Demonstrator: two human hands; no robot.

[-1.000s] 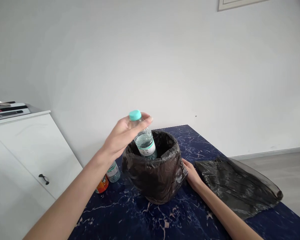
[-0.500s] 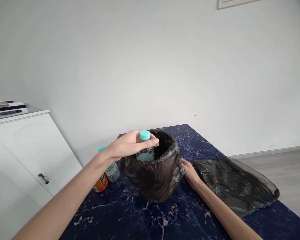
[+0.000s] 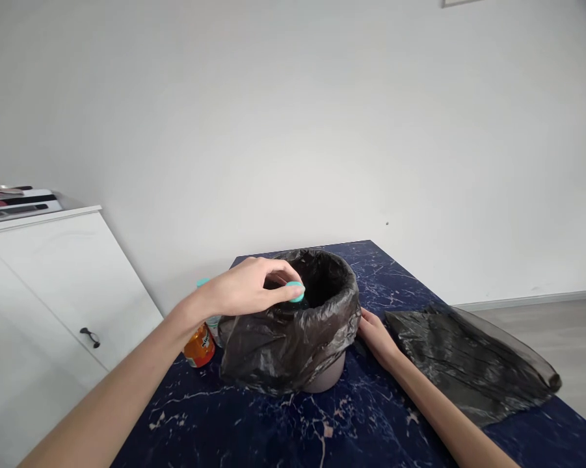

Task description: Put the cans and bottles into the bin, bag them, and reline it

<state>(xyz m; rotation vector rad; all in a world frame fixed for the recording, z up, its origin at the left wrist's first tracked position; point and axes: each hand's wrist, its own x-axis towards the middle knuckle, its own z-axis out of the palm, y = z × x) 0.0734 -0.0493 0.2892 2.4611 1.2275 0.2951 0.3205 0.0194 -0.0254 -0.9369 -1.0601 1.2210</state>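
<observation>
My left hand (image 3: 253, 285) reaches over the rim of a bin lined with a black plastic bag (image 3: 293, 351). Its fingers are closed around the neck of a plastic bottle with a turquoise cap (image 3: 295, 292); the bottle's body is hidden inside the liner. At the bin's right side, my right hand (image 3: 374, 331) rests against the bag, its fingertips hidden behind the bin, so I cannot tell how firmly it grips. The grey bin base (image 3: 328, 378) shows below the bag's lower edge.
An orange bottle (image 3: 201, 346) and another turquoise-capped bottle (image 3: 203, 283) stand left of the bin, partly behind my left arm. A loose black plastic bag (image 3: 468, 364) lies at the right on the dark blue marbled table (image 3: 253, 429). A white cabinet (image 3: 53, 292) stands at left.
My left hand has lowered the bottle into the bin, so only its cap shows. The bag's left side now bulges outward and more of the bin's base is exposed.
</observation>
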